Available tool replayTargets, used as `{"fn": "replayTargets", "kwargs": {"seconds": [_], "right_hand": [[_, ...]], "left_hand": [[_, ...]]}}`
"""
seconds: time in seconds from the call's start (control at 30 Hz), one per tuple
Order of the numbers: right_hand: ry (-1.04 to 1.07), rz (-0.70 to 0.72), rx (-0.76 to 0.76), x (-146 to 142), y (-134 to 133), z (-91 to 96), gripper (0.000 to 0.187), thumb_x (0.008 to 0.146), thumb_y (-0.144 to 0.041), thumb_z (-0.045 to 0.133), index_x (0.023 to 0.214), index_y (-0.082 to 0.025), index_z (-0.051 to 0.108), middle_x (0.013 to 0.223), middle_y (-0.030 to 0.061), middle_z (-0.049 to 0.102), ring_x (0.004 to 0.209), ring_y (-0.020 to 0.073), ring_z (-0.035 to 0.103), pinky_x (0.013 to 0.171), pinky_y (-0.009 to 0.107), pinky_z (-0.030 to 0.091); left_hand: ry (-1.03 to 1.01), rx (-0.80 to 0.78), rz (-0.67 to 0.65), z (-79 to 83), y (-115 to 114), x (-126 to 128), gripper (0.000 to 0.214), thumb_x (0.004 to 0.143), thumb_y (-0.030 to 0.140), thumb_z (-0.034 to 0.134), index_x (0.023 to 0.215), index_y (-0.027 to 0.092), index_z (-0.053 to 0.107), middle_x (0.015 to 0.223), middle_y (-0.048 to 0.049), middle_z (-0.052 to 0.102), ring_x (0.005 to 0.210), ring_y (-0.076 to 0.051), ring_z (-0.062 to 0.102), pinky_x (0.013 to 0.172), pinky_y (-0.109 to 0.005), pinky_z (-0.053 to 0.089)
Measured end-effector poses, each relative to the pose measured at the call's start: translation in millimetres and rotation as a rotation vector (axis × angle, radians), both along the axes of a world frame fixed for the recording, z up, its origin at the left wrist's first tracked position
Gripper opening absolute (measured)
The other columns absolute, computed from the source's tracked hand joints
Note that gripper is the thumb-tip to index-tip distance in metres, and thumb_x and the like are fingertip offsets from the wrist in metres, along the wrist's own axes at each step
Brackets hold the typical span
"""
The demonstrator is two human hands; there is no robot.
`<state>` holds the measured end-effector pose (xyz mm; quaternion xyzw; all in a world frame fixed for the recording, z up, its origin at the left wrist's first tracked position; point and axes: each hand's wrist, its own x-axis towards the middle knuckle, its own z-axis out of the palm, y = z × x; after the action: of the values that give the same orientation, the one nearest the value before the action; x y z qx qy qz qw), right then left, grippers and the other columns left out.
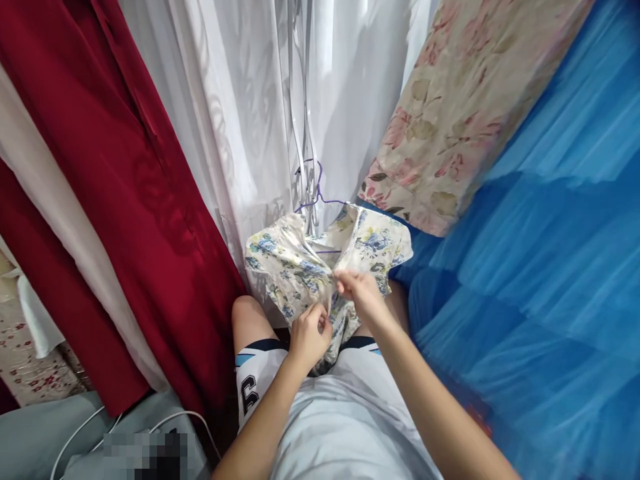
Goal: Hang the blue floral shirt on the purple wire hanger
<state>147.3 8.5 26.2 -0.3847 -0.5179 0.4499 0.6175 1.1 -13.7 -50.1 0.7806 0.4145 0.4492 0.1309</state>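
A cream blouse [295, 267] with blue and yellow-green flowers hangs on a thin purple hanger [320, 190] in front of me, its lower part falling between my knees. My right hand [357, 287] pinches the front edge of the blouse just below the neckline. Lower down and to the left, my left hand [313, 330] is closed on the same front edge, fingers curled. Whether a button or fastener is between the fingers is too small to tell. White straps [306, 120] hang down to the hanger's hook.
Dark red cloth [150, 200] hangs at the left and white drapes [250, 100] behind. To the right are a pink-flowered cloth [450, 120] and blue layered tulle [525, 280]. A white cable [185, 413] lies over a grey surface at the lower left.
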Motion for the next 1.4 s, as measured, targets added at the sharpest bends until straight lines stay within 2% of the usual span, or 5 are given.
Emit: {"fn": "replayTargets", "kwargs": {"seconds": [0.37,0.63,0.8,1.1,1.4], "right_hand": [[-0.037,-0.119,0.261,-11.3,39.8,109.9,0.030,0.078,-0.032,0.065,0.055,-0.015,0.057,0.046,-0.0015,0.047,0.040,0.0045,0.028,0.039,0.022,0.019],[-0.125,-0.123,0.327,-6.9,27.9,99.3,0.030,0.082,-0.042,0.067,0.075,-0.014,0.062,0.049,-0.0011,0.054,0.042,0.0077,0.041,0.044,0.022,0.029],[-0.215,-0.230,0.396,-9.6,38.8,92.4,0.028,0.084,-0.040,0.063,0.074,-0.015,0.059,0.049,-0.0018,0.052,0.042,0.0079,0.040,0.044,0.022,0.027],[-0.426,-0.333,0.267,-19.7,31.0,44.0,0.027,0.084,-0.039,0.058,0.068,-0.018,0.054,0.051,-0.0026,0.048,0.046,0.0095,0.037,0.047,0.023,0.025],[-0.350,-0.156,0.170,-36.8,16.4,16.5,0.027,0.082,-0.044,0.059,0.072,-0.019,0.055,0.050,-0.0031,0.048,0.045,0.0111,0.040,0.045,0.023,0.028]], "left_hand": [[0.264,0.070,-0.103,6.0,-8.8,-1.3,0.014,0.079,0.011,0.056,0.086,0.022,0.062,0.083,-0.0075,0.065,0.073,-0.023,0.060,0.066,-0.031,0.041],[-0.219,0.335,-0.087,150.0,50.7,-19.4,0.036,0.098,0.032,0.048,0.133,0.025,0.054,0.077,-0.0005,0.061,0.066,-0.016,0.055,0.069,-0.027,0.042],[-0.061,0.526,-0.058,187.7,70.0,-7.3,0.025,0.098,0.036,0.049,0.091,0.019,0.065,0.086,-0.0046,0.061,0.078,-0.017,0.056,0.073,-0.027,0.040],[-0.577,0.534,0.234,175.1,102.2,-76.1,0.022,0.097,0.033,0.050,0.086,0.017,0.062,0.082,-0.0022,0.062,0.081,-0.014,0.058,0.077,-0.022,0.043],[-1.405,-0.313,0.211,45.8,123.3,-88.2,0.022,0.089,0.033,0.056,0.077,0.016,0.052,0.068,0.0016,0.055,0.067,-0.012,0.059,0.070,-0.025,0.043]]}}
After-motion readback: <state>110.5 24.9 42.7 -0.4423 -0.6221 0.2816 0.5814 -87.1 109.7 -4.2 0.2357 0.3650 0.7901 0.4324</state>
